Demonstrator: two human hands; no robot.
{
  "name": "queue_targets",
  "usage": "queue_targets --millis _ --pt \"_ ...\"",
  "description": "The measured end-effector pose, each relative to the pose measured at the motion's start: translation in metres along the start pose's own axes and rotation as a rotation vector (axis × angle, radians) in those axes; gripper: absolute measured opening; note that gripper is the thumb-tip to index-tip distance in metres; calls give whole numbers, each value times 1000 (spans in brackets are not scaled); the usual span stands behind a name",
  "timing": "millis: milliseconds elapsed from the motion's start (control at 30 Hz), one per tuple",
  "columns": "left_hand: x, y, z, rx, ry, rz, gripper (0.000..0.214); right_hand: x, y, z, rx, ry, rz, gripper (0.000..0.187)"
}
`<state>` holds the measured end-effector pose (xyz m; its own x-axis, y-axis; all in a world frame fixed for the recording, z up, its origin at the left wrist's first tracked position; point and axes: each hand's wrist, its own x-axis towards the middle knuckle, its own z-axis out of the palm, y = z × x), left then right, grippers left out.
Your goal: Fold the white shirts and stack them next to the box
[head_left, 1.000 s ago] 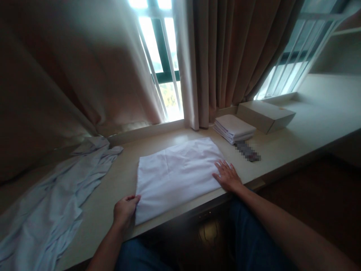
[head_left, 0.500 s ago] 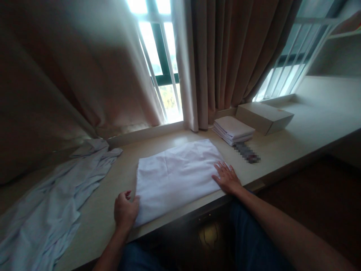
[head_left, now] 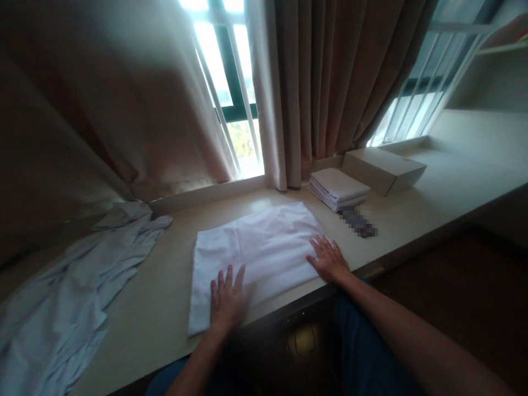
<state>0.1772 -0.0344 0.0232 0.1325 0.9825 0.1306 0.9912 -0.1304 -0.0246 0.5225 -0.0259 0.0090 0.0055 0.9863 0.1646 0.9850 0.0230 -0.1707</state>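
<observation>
A white folded cloth [head_left: 264,242], perhaps a garment, lies flat in a rough rectangle on the pale desk top [head_left: 136,308]. Over its near left part is my left hand [head_left: 228,297], fingers spread and slightly blurred; whether it presses on the fabric I cannot tell. My right hand [head_left: 329,257] rests on the cloth's right edge, palm down with fingers apart. Neither hand grips anything. A few faint creases run across the cloth's upper surface.
Crumpled white garments [head_left: 91,286] are heaped on the left. At the back right sit a stack of folded white cloths [head_left: 339,187], a pixelated dark item [head_left: 358,221] and a closed box [head_left: 385,169]. Curtains [head_left: 322,82] hang along the barred window [head_left: 231,99] behind.
My left hand has left the cloth's left edge and moved right over the cloth, its curled fingers now spread. My right hand stays at the right edge.
</observation>
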Motion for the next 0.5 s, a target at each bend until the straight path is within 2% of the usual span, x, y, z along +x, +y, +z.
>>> queue_targets --millis 133,233,367,500 --pt "-9 -34 0 58 -13 -81 73 0 2 2 8 11 -11 69" --pt "-16 -49 -2 55 -9 -136 71 0 2 2 14 3 -18 68" --pt "-20 -49 -2 37 1 -177 69 1 3 2 23 25 -23 67" --pt "-20 -43 -4 39 7 -193 69 -2 0 -6 14 106 -43 65"
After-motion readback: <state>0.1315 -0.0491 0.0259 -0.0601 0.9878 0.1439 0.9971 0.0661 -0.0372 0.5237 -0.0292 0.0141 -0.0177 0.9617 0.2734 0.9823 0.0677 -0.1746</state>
